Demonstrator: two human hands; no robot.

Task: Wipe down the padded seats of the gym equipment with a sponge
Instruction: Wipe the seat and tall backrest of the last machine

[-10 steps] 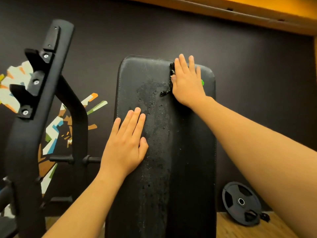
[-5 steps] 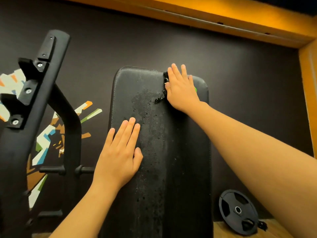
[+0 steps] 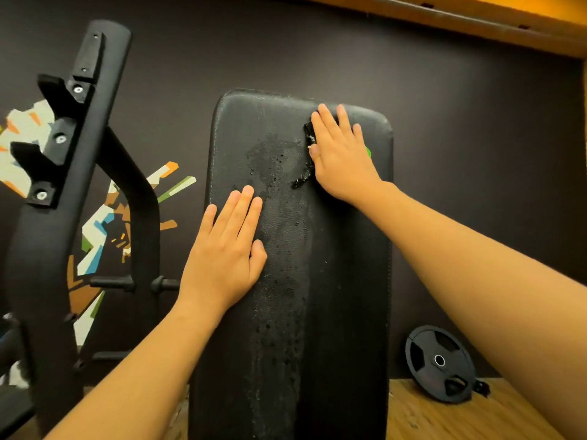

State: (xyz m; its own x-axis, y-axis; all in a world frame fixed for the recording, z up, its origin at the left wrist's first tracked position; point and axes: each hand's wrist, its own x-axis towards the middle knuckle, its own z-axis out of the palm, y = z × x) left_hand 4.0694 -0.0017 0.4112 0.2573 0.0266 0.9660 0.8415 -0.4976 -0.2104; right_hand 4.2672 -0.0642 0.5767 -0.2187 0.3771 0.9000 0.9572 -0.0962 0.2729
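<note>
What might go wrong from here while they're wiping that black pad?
1. The sponge under the right hand seems to be shedding dark crumbs. More wiping may smear them across the pad instead of cleaning it.
2. The left hand presses flat right beside the wet streak. If it shifts onto the wet part, it could slip.

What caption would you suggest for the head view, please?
Right hand presses a sponge near the top of the wet bench pad; left hand rests flat lower down.
</note>
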